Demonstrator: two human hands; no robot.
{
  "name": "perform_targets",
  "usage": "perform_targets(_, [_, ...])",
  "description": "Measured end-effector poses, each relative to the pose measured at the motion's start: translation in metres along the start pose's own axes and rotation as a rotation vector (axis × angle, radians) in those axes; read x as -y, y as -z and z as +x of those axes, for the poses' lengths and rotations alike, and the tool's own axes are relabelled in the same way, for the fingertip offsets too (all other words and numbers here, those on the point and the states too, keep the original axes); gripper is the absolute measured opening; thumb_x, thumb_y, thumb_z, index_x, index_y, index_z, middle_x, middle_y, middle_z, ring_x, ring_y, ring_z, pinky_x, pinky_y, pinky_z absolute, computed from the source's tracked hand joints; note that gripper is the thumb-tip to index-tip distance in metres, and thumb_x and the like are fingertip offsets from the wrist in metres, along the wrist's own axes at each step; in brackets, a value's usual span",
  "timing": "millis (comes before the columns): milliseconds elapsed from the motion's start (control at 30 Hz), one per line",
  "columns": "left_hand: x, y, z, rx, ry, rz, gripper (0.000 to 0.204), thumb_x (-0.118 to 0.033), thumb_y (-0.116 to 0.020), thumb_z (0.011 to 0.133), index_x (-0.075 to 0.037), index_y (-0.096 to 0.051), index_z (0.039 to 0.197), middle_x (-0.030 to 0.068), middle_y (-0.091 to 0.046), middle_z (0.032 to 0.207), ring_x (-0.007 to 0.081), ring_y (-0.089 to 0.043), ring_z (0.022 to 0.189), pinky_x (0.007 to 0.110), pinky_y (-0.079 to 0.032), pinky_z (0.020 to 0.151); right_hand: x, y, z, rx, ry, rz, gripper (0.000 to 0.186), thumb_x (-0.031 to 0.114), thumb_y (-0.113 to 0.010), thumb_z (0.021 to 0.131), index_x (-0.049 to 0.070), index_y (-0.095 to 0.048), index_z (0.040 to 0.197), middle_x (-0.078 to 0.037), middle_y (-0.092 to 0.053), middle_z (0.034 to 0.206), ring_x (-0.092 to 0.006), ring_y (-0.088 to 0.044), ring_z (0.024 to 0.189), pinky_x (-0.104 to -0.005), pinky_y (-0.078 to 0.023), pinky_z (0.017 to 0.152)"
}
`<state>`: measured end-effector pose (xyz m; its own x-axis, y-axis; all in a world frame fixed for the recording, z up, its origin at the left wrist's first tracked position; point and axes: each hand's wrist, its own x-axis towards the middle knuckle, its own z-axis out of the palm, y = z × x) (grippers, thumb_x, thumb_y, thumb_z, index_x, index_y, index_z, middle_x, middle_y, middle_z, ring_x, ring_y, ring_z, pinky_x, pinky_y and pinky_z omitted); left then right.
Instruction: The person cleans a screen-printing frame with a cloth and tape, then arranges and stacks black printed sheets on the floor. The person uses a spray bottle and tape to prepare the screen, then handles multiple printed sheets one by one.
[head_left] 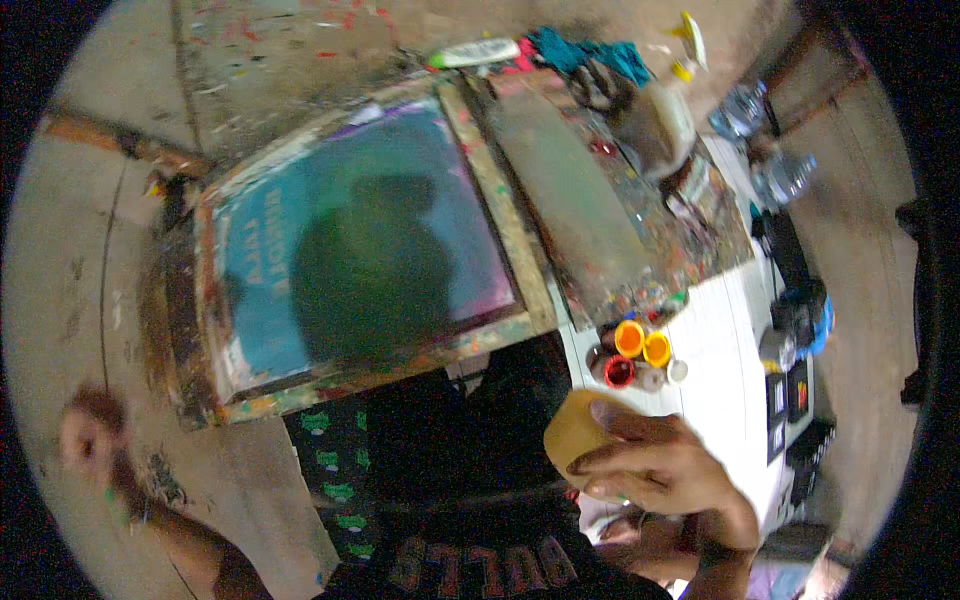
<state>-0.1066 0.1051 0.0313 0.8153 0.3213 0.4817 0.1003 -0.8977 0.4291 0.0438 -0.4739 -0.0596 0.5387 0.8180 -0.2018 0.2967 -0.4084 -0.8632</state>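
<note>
Right hand: the right hand [665, 468] is seen low in the view, fingers curled round a tan roll of tape [577, 430], which is gripped from above and to the side.
Left hand: the left hand [88, 437] is held out low at the left, blurred; its fingers seem drawn in, yet whether anything is held cannot be told.
Roll of tape: it is found just in front of the chest, below the paint pots.
Paint pots: a cluster of small round paint pots [634, 352], orange, yellow and red, is set on the white table [725, 370].
Printing frame: a wooden printing frame [365, 250] with a teal and pink mesh and pale lettering at its left edge is laid further out.
Board: a paint-spattered board [590, 200] is placed beside the frame.
Bottles: clear plastic bottles [765, 140] are seen farthest right.
</note>
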Motion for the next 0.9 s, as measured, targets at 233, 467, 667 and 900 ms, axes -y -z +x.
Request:
perform_targets(233, [0.088,0.1,-0.063,-0.557,0.004,1.0,0.041,-0.039,-0.048,0.1,-0.003,-0.062,0.115,0.0125,-0.055,0.117,0.0354,-0.053,0.102,0.059,-0.039,0.093,0.091,0.036,0.018,-0.353,0.43,-0.381,0.016,0.02,-0.073,0.08,0.013,-0.071,0.094,-0.007,-0.067,0.086,-0.0262,-0.063,0.071,-0.0386,-0.053,0.063])
perform_targets(467, [0.066,0.077,-0.078,-0.514,0.245,-0.273,0.041,-0.032,-0.044,0.101,-0.008,-0.054,0.133,0.0124,-0.047,0.144,0.0375,-0.043,0.132,0.06,-0.028,0.112,0.086,0.025,0.018,-0.47,0.465,-0.391,0.011,0.022,-0.074,0.073,0.013,-0.072,0.08,-0.005,-0.064,0.073,-0.0214,-0.058,0.058,-0.0367,-0.049,0.055])
perform_targets(667, [0.121,0.05,-0.041,-0.235,0.145,-0.882,0.038,-0.025,-0.049,0.101,0.001,-0.041,0.127,0.0224,-0.046,0.142,0.0387,-0.048,0.125,0.058,-0.031,0.112,0.022,0.052,0.047,-0.625,-0.086,-0.315,0.016,0.008,-0.069,0.078,0.0,-0.073,0.092,-0.011,-0.062,0.071,-0.0212,-0.055,0.063,-0.0316,-0.043,0.057])
perform_targets(900, [0.085,0.003,-0.003,-0.573,0.305,-0.667,0.059,-0.024,-0.06,0.096,-0.006,-0.026,0.139,0.027,-0.035,0.15,0.047,-0.035,0.137,0.059,-0.027,0.115,-0.172,0.076,0.07,-0.862,-0.426,-0.923,0.029,0.021,-0.07,0.086,0.015,-0.07,0.114,-0.02,-0.066,0.094,-0.0353,-0.065,0.076,-0.0423,-0.053,0.069])
